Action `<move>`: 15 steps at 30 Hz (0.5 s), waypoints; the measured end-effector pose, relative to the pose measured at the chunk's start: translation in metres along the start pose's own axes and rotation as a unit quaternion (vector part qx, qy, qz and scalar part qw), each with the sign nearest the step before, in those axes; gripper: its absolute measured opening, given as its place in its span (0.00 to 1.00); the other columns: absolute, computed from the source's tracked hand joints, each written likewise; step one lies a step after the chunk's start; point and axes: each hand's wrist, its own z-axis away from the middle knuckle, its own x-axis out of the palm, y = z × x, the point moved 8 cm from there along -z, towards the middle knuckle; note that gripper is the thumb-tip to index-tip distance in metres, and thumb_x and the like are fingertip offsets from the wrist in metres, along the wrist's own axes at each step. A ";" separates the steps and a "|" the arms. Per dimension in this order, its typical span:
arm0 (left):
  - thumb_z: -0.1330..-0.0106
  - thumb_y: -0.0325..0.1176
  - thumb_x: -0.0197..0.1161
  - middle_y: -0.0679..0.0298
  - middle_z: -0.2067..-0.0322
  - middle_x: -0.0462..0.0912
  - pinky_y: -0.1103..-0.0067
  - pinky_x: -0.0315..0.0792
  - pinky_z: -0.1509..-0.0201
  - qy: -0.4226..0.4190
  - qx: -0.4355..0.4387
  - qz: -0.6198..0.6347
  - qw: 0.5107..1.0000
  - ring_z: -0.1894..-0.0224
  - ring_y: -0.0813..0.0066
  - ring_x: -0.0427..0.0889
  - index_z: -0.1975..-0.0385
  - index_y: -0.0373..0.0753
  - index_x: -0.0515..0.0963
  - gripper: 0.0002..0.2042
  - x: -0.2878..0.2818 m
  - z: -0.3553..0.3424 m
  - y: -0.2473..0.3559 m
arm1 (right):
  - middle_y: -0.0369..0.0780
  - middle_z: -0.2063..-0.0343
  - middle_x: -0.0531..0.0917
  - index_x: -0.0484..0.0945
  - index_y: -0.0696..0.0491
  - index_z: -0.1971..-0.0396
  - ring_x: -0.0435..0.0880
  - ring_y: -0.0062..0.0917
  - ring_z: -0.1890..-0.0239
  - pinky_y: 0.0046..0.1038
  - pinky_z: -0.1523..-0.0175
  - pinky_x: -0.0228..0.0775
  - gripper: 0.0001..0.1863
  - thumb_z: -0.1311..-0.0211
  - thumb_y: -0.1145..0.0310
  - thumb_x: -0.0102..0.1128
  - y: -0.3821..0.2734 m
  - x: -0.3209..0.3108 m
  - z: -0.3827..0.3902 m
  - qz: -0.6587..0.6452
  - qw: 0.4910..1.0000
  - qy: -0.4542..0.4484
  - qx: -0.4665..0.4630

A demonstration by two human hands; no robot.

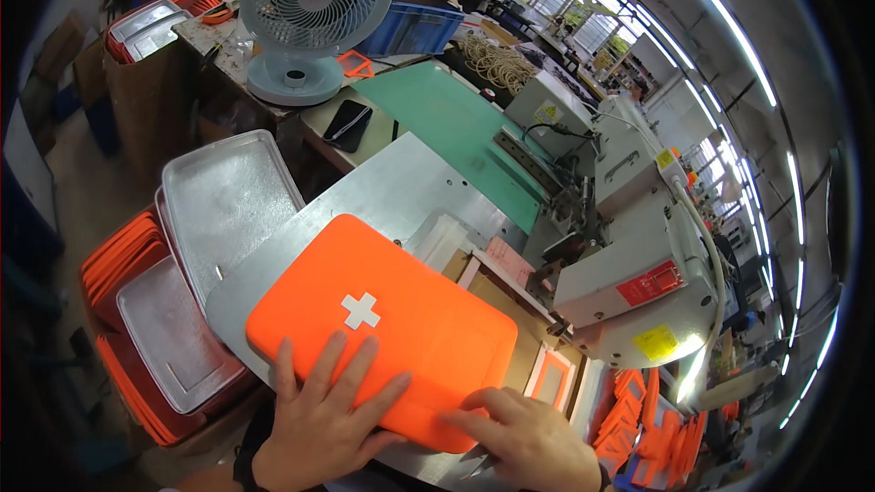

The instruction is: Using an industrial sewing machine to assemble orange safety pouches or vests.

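A bright orange first-aid case (428,319) with a white cross lies tilted across the metal sewing table (365,191) in front of me. My left hand (319,419) rests on its near left part, fingers spread flat below the cross. At the near right corner, my right hand (524,437) is curled, its fingertips touching the case's edge. Small metal snips (478,463) poke out from beneath that hand; most of them is hidden by it. To the right stands the grey head of a sewing machine (629,264), with its lamp lit.
Left of the table, clear plastic trays (228,209) lean over a box of stacked orange pieces (128,264). A fan (314,0), a phone (348,125) and a blue crate (410,31) stand farther back. Orange frame-shaped pieces (629,410) hang at the right.
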 end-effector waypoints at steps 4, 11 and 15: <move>0.41 0.63 0.58 0.54 0.35 0.64 0.36 0.38 0.33 0.007 0.015 -0.045 0.999 0.30 0.48 0.57 0.41 0.56 0.75 0.30 0.005 0.002 0.000 | 0.44 0.60 0.77 0.78 0.51 0.51 0.78 0.39 0.57 0.36 0.54 0.72 0.22 0.50 0.79 0.57 0.000 0.010 0.002 0.053 0.998 0.028 0.006; 0.41 0.64 0.59 0.53 0.34 0.63 0.35 0.37 0.32 0.007 0.012 -0.046 0.999 0.29 0.47 0.55 0.41 0.56 0.76 0.31 0.004 0.001 0.000 | 0.43 0.61 0.76 0.79 0.52 0.58 0.77 0.40 0.60 0.37 0.59 0.71 0.17 0.50 0.79 0.57 -0.005 0.006 -0.001 0.030 0.997 0.067 0.005; 0.41 0.63 0.59 0.54 0.34 0.64 0.36 0.37 0.32 0.016 0.001 -0.049 0.999 0.30 0.48 0.57 0.40 0.56 0.75 0.30 0.003 0.003 -0.002 | 0.43 0.59 0.76 0.78 0.50 0.53 0.77 0.39 0.58 0.37 0.57 0.72 0.21 0.51 0.80 0.59 0.008 0.010 0.005 0.059 0.998 0.000 -0.005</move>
